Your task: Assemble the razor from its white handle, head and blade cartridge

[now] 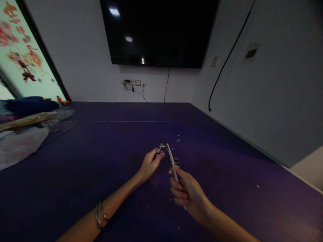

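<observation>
My left hand (150, 165), with two bracelets on the wrist, is closed round a small silver-and-black razor-like tool (159, 150). Its metal head points up and away from me; its exact kind is too small to make out. In my right hand (188, 191) is a pale toothbrush (172, 160), fingers wrapped round its handle. The brush head sits right beside the tool's metal head, bristles facing it; whether they touch I cannot tell. Just behind the toothbrush a small dark piece (177, 161) lies on the purple surface (113, 195).
Farther off lies another small dark piece (177, 140), with white specks scattered around. Plastic wrapping (25, 144) and a dark blue cloth bundle (31, 105) lie at the left. A television (161, 33) hangs on the wall; a black cable (228, 55) hangs at right.
</observation>
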Demonstrator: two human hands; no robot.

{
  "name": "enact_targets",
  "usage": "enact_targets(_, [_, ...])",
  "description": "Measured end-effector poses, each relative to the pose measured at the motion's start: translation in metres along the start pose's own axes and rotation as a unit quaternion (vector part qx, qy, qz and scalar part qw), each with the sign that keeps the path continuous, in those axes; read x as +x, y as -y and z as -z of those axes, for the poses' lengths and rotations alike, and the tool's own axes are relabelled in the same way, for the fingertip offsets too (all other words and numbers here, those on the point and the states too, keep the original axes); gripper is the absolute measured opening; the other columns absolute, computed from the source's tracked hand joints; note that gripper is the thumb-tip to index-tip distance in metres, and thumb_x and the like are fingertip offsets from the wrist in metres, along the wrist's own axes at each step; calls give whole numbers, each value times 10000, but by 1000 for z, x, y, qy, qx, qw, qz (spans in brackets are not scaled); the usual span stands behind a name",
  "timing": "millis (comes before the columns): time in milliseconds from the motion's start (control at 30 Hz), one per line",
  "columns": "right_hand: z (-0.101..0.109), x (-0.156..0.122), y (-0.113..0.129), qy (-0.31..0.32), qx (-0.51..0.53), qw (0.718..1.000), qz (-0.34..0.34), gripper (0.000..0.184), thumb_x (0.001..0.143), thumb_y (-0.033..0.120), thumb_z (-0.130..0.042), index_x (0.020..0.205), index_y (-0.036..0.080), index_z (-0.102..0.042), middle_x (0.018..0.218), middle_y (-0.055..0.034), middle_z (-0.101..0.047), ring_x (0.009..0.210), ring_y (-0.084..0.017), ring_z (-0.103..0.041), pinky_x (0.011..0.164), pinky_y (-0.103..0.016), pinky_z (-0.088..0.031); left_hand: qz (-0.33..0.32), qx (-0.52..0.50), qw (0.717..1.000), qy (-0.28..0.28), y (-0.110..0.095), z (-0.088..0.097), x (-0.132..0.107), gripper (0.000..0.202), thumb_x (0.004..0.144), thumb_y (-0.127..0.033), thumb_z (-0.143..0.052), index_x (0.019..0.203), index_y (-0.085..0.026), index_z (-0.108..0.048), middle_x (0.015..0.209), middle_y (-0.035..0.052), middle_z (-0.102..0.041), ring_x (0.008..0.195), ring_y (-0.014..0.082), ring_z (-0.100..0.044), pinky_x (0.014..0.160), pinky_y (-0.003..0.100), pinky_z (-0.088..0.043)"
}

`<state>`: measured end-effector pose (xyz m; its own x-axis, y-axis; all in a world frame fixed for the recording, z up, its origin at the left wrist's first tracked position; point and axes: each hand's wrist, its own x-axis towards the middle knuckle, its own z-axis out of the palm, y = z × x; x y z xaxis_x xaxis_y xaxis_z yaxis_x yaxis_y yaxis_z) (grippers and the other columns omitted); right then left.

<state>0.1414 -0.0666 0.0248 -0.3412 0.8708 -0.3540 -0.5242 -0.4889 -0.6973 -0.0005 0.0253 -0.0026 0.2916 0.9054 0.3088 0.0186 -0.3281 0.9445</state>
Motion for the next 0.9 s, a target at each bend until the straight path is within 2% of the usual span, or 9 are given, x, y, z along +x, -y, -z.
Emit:
enact_targets(100, [-3,-2,-8,-6,12,1000,-3,320,757,499,-572,805,197,-479,419,113,-325,317,-12,-170,341,-163,-57,-4,-19,1000,-9,0,1,2,263,826,-410,-516,757,-157,-495,517,-87,-323,404,46,-267,416,192,-224])
enact_targets(300, [-4,6,3,-8,27,999,36,323,727,473,-622,808,188,-494,414,118,-316,321,-4,-152,344,-164,-46,5,-9,1000,-14,0,2,1,280,830,-428,-503,762,-156,-507,514,-84,-319,402,45,-267,401,187,-220])
enact_targets(500, [-10,0,-17,-7,34,999,24,361,700,508,-635,817,194,-501,426,117,-331,320,-3,-165,340,-164,-57,4,-64,998,-23,-1,3,3,322,799,-474,-534,755,-160,-479,493,-94,-297,385,35,-240,374,173,-185])
enact_targets(633, [-10,6,-9,-3,32,998,53,338,717,483,-633,823,188,-507,426,117,-328,321,-2,-159,341,-169,-51,7,-61,998,-15,-1,2,2,330,793,-474,-544,746,-152,-489,483,-93,-304,386,34,-251,377,170,-194])
enact_targets(733, [-10,9,-5,5,29,999,40,324,725,477,-626,813,188,-507,422,115,-331,322,-3,-164,343,-167,-52,7,-56,998,-9,-1,1,1,311,804,-454,-538,757,-150,-495,496,-88,-324,398,36,-265,384,168,-214])
enact_targets(900, [-11,4,-17,4,46,999,12,311,741,474,-606,823,188,-514,430,112,-326,328,-6,-164,343,-166,-57,9,-73,997,-29,-1,3,3,317,797,-466,-540,748,-163,-466,490,-98,-291,379,33,-235,364,171,-179])
